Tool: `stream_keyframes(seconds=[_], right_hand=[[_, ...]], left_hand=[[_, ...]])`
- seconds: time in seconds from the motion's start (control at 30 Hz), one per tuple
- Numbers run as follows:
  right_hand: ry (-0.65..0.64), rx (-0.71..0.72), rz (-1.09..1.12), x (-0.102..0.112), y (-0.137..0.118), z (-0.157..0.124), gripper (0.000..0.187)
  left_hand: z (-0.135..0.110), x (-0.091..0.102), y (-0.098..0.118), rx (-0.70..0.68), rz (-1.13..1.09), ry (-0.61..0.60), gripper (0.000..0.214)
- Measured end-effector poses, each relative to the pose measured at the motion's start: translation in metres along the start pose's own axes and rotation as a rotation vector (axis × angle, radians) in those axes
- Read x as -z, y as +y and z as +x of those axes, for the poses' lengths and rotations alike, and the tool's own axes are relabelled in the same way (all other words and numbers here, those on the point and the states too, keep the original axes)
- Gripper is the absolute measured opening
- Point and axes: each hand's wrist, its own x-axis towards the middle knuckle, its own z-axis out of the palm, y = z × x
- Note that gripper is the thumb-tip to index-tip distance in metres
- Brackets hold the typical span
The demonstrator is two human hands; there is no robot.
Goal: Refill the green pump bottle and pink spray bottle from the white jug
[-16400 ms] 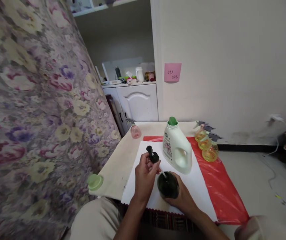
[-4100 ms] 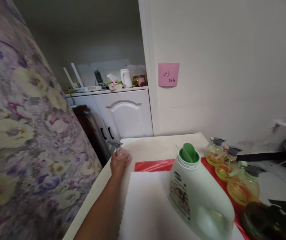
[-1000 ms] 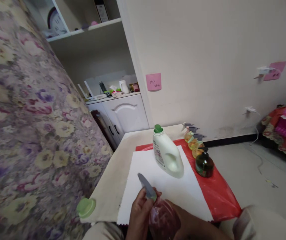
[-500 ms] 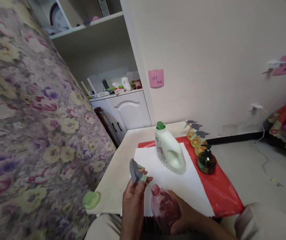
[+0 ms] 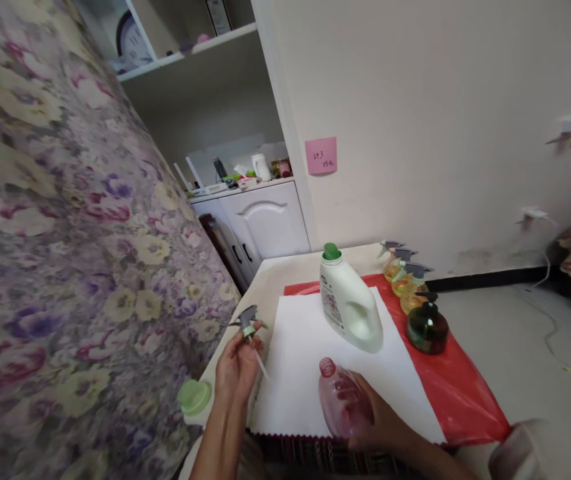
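Observation:
My left hand (image 5: 239,363) grips a grey and pale green spray trigger head (image 5: 248,321), whose thin white dip tube slants down to the right. Over the front of the white sheet, my right hand (image 5: 372,420) is wrapped around a translucent pink bottle (image 5: 341,400). That bottle's threaded mouth is uncovered and tilts up to the left. Behind it a large pale green detergent jug (image 5: 350,303) stands on the sheet, its cap off and a green spout showing in the neck. A light green cap (image 5: 194,397) lies at the table's left front corner.
Several spray bottles (image 5: 412,297) with yellow liquid stand in a row on the red plastic sheet (image 5: 460,393), behind a dark green pump bottle (image 5: 428,328). White paper (image 5: 295,347) covers the table's middle. A floral curtain (image 5: 90,267) hangs close on the left.
My left hand has drawn the spray head away from the pink bottle's mouth, leftward, turning it so the tube shows. My right hand still holds the bottle, now over the sheet.

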Motion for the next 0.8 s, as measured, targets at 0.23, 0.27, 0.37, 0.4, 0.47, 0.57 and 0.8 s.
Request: stream_keyframes(seconds=[0.23,0.27,0.37,0.4,0.47,0.57,0.8], right_hand=[[0.058,0.009,0.023,0.002,0.021,0.005,0.106],[0.073,0.016,0.031,0.002,0.023,0.005,0.105],[0.112,0.023,0.020,0.001,0.017,0.006,0.094],[0.103,0.025,0.012,0.000,0.013,0.007,0.089],[0.075,0.047,-0.005,0.000,0.003,0.009,0.086],[0.096,0.036,-0.050,0.000,-0.009,0.015,0.095],[0.142,0.035,-0.018,-0.013,-0.019,0.040,0.095]], left_hand=[[0.035,0.031,-0.054,0.140,0.255,0.048,0.003],[0.040,0.034,-0.061,0.150,0.306,0.054,0.005],[0.053,0.048,-0.073,0.159,0.498,0.091,0.015],[0.057,0.053,-0.075,0.148,0.574,0.107,0.018],[0.064,0.063,-0.077,0.097,0.739,0.141,0.022],[0.072,0.073,-0.076,-0.030,0.991,0.159,0.023],[0.071,0.083,-0.073,-0.202,1.290,0.092,0.025]])
